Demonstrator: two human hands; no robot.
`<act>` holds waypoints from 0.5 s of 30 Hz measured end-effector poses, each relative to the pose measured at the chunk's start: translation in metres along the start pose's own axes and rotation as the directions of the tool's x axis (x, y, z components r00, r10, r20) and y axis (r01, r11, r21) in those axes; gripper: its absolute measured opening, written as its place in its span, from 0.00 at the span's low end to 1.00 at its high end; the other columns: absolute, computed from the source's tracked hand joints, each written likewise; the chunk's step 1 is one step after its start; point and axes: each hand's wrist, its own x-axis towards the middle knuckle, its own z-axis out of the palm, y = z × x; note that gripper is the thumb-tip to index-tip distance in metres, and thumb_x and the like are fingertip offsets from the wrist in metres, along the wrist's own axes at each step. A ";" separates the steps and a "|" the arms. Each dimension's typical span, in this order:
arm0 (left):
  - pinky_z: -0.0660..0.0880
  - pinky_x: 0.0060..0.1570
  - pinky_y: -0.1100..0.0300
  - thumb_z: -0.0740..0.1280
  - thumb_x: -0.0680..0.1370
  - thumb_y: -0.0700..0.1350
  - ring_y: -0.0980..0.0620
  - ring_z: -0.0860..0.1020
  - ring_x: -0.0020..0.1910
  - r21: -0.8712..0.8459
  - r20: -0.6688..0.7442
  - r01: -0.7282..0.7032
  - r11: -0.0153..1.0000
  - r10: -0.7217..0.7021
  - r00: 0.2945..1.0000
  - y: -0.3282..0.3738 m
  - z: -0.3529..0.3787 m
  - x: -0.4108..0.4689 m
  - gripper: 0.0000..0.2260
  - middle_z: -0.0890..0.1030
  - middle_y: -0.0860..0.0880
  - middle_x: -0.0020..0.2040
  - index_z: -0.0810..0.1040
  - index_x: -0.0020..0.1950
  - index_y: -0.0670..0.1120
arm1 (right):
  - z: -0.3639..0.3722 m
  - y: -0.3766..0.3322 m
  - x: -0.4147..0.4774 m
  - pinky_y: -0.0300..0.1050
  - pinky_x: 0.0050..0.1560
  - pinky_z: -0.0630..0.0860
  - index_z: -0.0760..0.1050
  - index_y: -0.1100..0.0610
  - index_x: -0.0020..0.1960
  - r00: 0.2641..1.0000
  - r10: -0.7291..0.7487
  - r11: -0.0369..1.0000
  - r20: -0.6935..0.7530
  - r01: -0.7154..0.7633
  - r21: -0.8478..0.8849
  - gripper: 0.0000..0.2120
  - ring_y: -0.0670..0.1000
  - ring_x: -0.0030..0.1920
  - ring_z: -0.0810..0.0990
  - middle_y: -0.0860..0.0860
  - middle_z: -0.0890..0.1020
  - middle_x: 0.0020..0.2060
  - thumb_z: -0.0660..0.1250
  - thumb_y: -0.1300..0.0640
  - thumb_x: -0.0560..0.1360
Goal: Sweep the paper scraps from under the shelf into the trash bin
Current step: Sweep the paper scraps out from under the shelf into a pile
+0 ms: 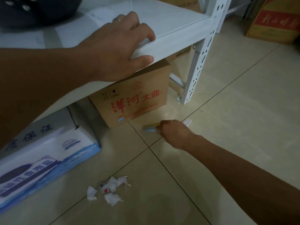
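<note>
Fingers (144,32) of your left hand (113,51) curl over the front lip of the white shelf (170,39), thumb pressed under the edge; a brace, by my reading, to steady you while you crouch and reach low.

- Far left, floor: blue-and-white carton (40,159), lying at a slant, closes off that side.
- Centre, low: paper scraps (108,189), a small crumpled cluster, out in the open on the tiled floor (227,127), clear of the shelf's overhang. Bare tile all round them; good room to sweep.
- Centre, under the shelf: brown carton with red lettering (134,101). A narrow gap between the two cartons.
- Right of that: your right hand (172,132), closed round a small blue-and-yellow object (149,128), low to the tile. Blurred; cannot tell what it is. One white scrap (187,122) just beyond the knuckles.
- Further right: perforated shelf post (199,62), foot on the floor; a hard edge to work round.
- No trash bin in view.
</note>
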 end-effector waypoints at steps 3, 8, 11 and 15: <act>0.69 0.56 0.48 0.57 0.78 0.61 0.42 0.69 0.62 0.022 0.024 -0.002 1.000 0.001 1.000 0.000 -0.002 -0.003 0.25 0.68 0.44 0.63 0.65 0.72 0.52 | -0.006 -0.010 -0.043 0.48 0.37 0.74 0.77 0.53 0.51 0.995 -0.075 0.990 -0.066 0.083 0.116 0.08 0.54 0.38 0.79 0.51 0.76 0.41 0.60 0.60 0.79; 0.62 0.63 0.46 0.55 0.78 0.61 0.42 0.65 0.65 0.003 0.019 0.076 0.997 -0.076 0.997 0.017 -0.007 -0.025 0.26 0.67 0.45 0.65 0.64 0.74 0.54 | -0.005 0.059 -0.065 0.49 0.36 0.77 0.79 0.57 0.48 0.864 0.428 0.904 -0.264 -0.407 0.132 0.09 0.60 0.37 0.80 0.56 0.80 0.39 0.60 0.61 0.76; 0.64 0.62 0.50 0.58 0.78 0.56 0.46 0.66 0.64 -0.180 0.004 0.084 0.980 -0.084 0.996 0.043 -0.016 -0.076 0.22 0.69 0.46 0.63 0.69 0.72 0.53 | 0.005 0.077 -0.059 0.47 0.35 0.76 0.80 0.59 0.47 0.795 0.588 0.808 -0.148 -0.569 0.152 0.10 0.59 0.37 0.80 0.57 0.80 0.38 0.59 0.62 0.76; 0.67 0.58 0.56 0.56 0.79 0.53 0.53 0.70 0.60 -0.379 0.092 0.144 0.914 -0.118 0.989 0.054 -0.006 -0.175 0.17 0.73 0.52 0.61 0.72 0.67 0.53 | 0.012 0.011 -0.053 0.46 0.37 0.70 0.79 0.61 0.48 0.913 0.399 0.913 -0.086 -0.388 0.125 0.09 0.62 0.42 0.81 0.60 0.82 0.43 0.60 0.62 0.75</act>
